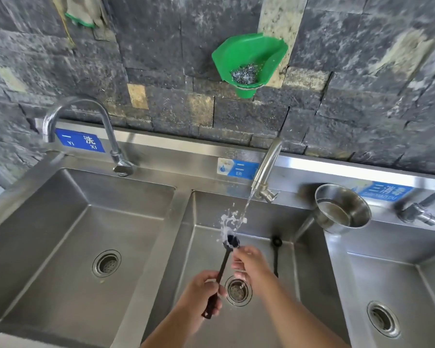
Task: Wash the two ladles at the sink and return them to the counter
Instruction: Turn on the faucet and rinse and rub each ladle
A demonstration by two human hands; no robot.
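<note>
Your left hand [204, 288] gripped the first ladle [224, 259] under the running tap [265, 169], your right hand [249, 266] pinched its bowl, and the second ladle [276, 256] lay in the basin [301, 272], neither returned yet.

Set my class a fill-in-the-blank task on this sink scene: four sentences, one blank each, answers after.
1. Water runs from the tap into the ______ basin of the three-basin sink.
2. The left hand grips the black ladle by its ______, while the right hand works at its bowl.
3. The second ladle lies in that basin, to the ______ of the drain.
4. The wall holder with the steel wool is coloured ______.

Missing words: middle; handle; right; green.
</note>
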